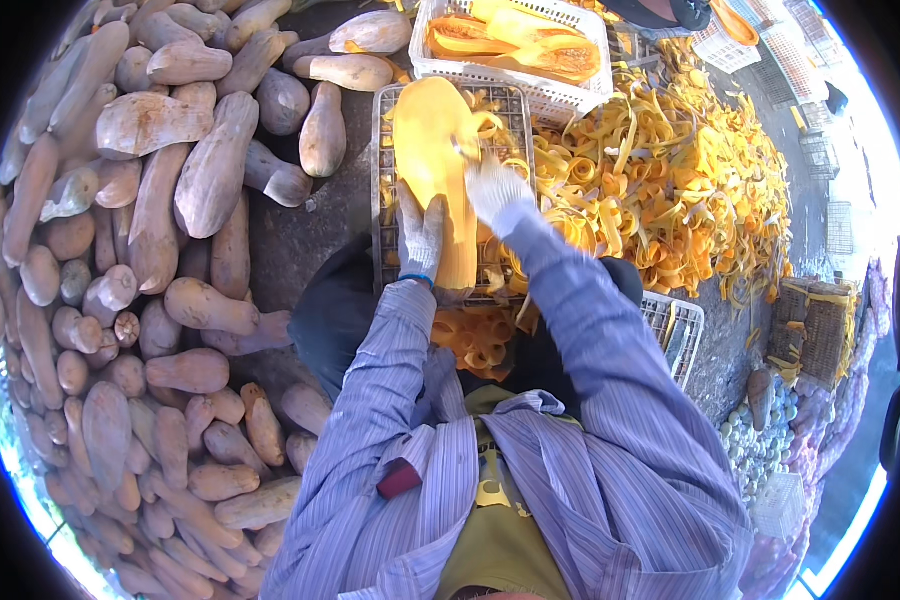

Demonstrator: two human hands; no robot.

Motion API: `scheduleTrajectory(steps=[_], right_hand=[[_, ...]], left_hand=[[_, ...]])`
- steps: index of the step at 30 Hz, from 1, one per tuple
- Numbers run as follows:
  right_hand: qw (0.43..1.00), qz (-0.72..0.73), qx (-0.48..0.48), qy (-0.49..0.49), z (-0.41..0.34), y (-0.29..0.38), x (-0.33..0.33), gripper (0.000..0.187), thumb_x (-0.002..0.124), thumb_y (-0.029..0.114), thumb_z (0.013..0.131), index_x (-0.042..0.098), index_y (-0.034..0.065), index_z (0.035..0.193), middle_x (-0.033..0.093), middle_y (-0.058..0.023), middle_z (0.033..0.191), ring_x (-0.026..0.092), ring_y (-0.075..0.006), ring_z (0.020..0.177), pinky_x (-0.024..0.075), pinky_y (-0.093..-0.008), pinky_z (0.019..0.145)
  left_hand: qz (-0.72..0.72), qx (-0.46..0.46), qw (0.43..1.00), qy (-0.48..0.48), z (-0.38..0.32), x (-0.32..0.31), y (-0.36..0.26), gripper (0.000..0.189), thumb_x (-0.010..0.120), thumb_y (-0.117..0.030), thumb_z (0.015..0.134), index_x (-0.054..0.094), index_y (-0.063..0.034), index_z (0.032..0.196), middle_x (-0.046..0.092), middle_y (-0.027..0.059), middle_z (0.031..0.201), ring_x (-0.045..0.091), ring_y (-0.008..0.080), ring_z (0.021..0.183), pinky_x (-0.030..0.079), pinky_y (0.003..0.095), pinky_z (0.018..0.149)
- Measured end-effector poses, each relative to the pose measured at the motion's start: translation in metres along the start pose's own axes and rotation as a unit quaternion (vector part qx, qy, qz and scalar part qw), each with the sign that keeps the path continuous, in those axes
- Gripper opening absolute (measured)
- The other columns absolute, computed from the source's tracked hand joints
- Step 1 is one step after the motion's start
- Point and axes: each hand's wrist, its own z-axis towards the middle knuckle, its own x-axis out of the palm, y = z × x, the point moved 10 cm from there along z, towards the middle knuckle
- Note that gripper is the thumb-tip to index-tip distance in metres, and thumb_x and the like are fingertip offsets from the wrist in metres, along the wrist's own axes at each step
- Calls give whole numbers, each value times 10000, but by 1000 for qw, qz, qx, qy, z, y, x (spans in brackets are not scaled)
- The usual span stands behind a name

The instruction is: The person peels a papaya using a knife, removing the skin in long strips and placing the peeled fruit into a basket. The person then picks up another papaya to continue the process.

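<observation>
A long peeled squash [435, 150], bright orange-yellow, lies lengthwise on an upturned plastic crate [386, 247] in front of me. My left hand [421, 232], in a pale knitted glove, rests on its near left part with the fingers pointing away from me. My right hand [499, 187], gloved too and slightly blurred, is closed around a peeler [461, 146] at the squash's right side. A curl of peel [486, 121] stands off beside the peeler. The peeler's handle is mostly hidden in the glove.
Unpeeled squashes [214, 165] are piled on the left. A white crate [562, 97] holding peeled squash pieces stands beyond the work crate. A large heap of peelings [660, 172] lies on the right, near a wicker basket [806, 330]. Part of another person [664, 11] shows at the top.
</observation>
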Motion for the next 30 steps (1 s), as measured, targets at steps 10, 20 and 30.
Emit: scheduleTrajectory(steps=[10, 20, 30], right_hand=[[856, 410, 298, 101, -205, 12, 91, 571, 409, 471, 1107, 605, 23, 1402, 703, -394, 1224, 703, -555, 1130, 544, -580, 1042], [997, -65, -30, -43, 71, -108, -14, 277, 530, 85, 1020, 709, -87, 1143, 776, -295, 939, 794, -422, 885, 649, -530, 797], [976, 180, 109, 60, -162, 42, 108, 397, 550, 207, 1048, 616, 3, 1382, 712, -306, 1159, 758, -472, 980, 632, -539, 800]], left_hand=[[73, 29, 997, 6, 9, 1, -4, 993, 680, -494, 1059, 122, -68, 1760, 280, 383, 1700, 333, 513, 1574, 301, 466, 1306], [111, 122, 986, 35, -6, 51, -18, 1088, 812, -497, 972, 168, -107, 1756, 160, 407, 1722, 308, 574, 1566, 356, 536, 1271], [110, 48, 991, 57, 3, 19, -18, 1055, 784, -444, 973, 209, 26, 1722, 238, 332, 1758, 242, 441, 1643, 242, 457, 1341]])
